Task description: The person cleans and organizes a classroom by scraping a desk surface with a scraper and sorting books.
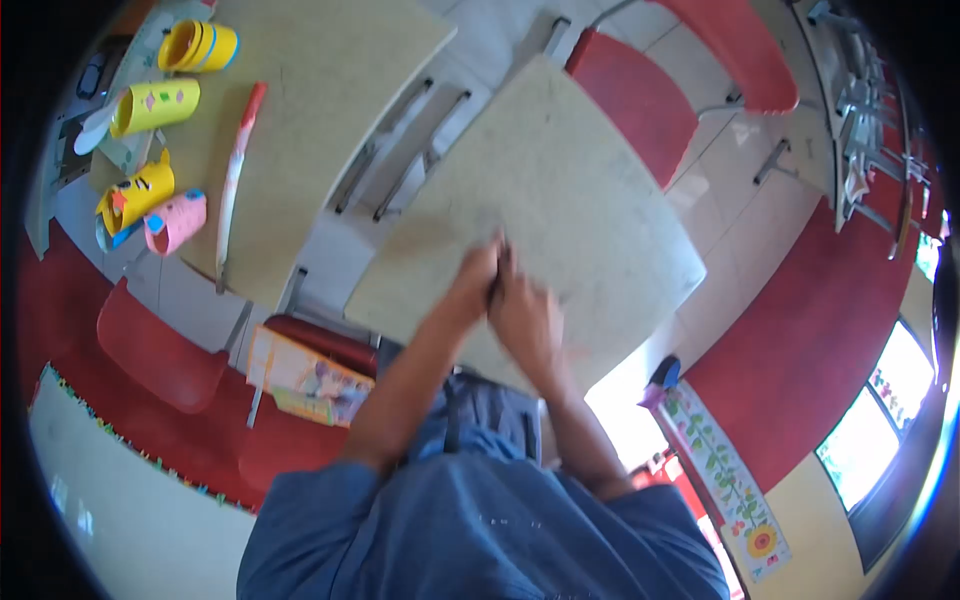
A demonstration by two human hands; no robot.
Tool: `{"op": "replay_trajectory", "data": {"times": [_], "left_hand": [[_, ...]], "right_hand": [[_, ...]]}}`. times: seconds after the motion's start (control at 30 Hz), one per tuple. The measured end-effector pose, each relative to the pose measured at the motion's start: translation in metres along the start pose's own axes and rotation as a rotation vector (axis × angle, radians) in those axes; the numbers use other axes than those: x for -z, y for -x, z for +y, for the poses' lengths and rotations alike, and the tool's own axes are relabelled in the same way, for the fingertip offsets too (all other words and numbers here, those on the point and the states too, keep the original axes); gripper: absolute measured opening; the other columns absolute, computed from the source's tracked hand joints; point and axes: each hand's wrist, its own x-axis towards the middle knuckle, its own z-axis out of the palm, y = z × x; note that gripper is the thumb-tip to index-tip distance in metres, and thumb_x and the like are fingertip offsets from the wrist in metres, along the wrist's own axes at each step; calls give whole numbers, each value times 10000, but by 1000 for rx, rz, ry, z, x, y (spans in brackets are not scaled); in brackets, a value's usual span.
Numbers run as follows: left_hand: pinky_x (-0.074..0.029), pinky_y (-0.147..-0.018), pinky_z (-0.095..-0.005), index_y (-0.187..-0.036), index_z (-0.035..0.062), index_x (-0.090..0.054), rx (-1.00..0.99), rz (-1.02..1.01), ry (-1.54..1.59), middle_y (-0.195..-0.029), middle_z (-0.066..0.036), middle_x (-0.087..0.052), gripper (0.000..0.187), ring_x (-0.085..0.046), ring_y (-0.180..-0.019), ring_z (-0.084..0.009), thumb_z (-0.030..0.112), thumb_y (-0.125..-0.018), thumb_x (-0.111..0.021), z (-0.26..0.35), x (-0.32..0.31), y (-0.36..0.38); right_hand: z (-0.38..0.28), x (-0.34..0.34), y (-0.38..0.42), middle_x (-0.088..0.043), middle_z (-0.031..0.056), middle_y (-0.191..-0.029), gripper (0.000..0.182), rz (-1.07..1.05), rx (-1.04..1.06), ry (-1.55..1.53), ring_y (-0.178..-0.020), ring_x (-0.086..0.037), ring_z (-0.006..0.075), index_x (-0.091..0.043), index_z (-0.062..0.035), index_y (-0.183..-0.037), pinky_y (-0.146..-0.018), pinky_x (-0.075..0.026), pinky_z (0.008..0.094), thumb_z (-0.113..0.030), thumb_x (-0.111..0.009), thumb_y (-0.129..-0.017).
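Note:
My left hand [478,278] and my right hand [530,318] are brought together over the middle of a pale desk [570,170]. The fingers of both are closed around a small, dark, narrow object [497,284] that shows between them. Most of it is covered by the hands, and its kind cannot be made out. Both hands are slightly blurred.
On the neighbouring desk [310,90] at left lie a long white-and-red roll [237,180], yellow cups [215,47], a yellow decorated holder [165,106] and a pink one [178,222]. Red chairs [640,110] stand around. Papers [312,380] rest on another chair.

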Motion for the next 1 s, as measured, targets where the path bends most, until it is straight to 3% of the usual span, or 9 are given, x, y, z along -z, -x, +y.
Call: {"op": "replay_trajectory", "data": {"times": [0.13,0.37,0.5,0.67,0.77,0.83,0.9,0.93,1.0], "left_hand": [[-487,-664,-347,-808,106,-495,-122,-129,75,-651,-35,-517,399,-544,-630,-193,401,-1048,-377,58,-9,-9],[-515,-609,-370,-808,99,-535,16,51,64,-648,-50,-547,433,-577,-597,-208,450,-1028,-409,-62,91,37],[-487,-647,-361,-811,109,-499,-130,-69,201,-625,-10,-474,405,-523,-596,-193,420,-1044,-383,50,50,28],[-512,-714,-380,-823,76,-578,50,180,-213,-706,-62,-617,446,-624,-688,-242,413,-1040,-381,-71,126,70],[-521,-717,-387,-861,52,-623,-224,176,-1236,-752,-113,-653,442,-658,-734,-269,399,-1028,-407,-61,116,97],[-493,-780,-409,-958,-21,-624,-786,412,-1451,-873,-157,-665,437,-660,-858,-284,390,-1010,-486,-4,63,101],[-385,-1018,-502,-1266,-25,-526,-1799,519,-1701,-1328,-231,-527,432,-466,-1268,-412,294,-975,-548,52,31,62],[-251,-1117,-564,-1371,-22,-443,-1769,601,-1870,-1488,-243,-364,546,-270,-1404,-462,352,-978,-513,73,25,37],[-168,-1129,-627,-1443,-7,-371,-1498,705,-2203,-1532,-268,-277,682,-206,-1432,-471,465,-964,-479,69,16,-16]], "right_hand": [[-20,10,-48,-671,253,-872,486,-18,47,-9,-722,-668,427,-473,-81,-1375,-622,-536,538,-228,-506,-914],[-17,-41,64,-665,267,-914,482,-221,-19,-56,-713,-658,448,-472,-84,-1375,-621,-533,553,-203,-499,-909],[-43,-41,-2,-641,244,-868,441,-29,125,-57,-699,-670,413,-508,-62,-1307,-594,-549,513,-213,-533,-894],[-6,-79,104,-662,232,-1001,435,-172,75,-198,-731,-672,410,-530,-111,-1333,-630,-549,520,-162,-515,-901],[67,-84,142,-649,248,-1082,458,-168,43,-373,-757,-668,411,-500,-133,-1381,-658,-535,512,-102,-490,-924],[117,-67,151,-652,260,-994,439,243,-103,-441,-736,-690,331,-485,-125,-1399,-648,-528,446,-108,-498,-961],[155,-34,162,-656,135,-839,418,359,-486,-699,-677,-612,155,-477,-116,-1416,-601,-486,327,-173,-503,-1003],[171,-23,174,-595,62,-782,404,404,-615,-674,-615,-546,136,-476,-117,-1420,-573,-469,298,-179,-462,-1022],[186,-3,202,-456,-13,-684,403,538,-745,-861,-551,-430,56,-472,-110,-1427,-478,-393,228,-171,-438,-1030]]}}
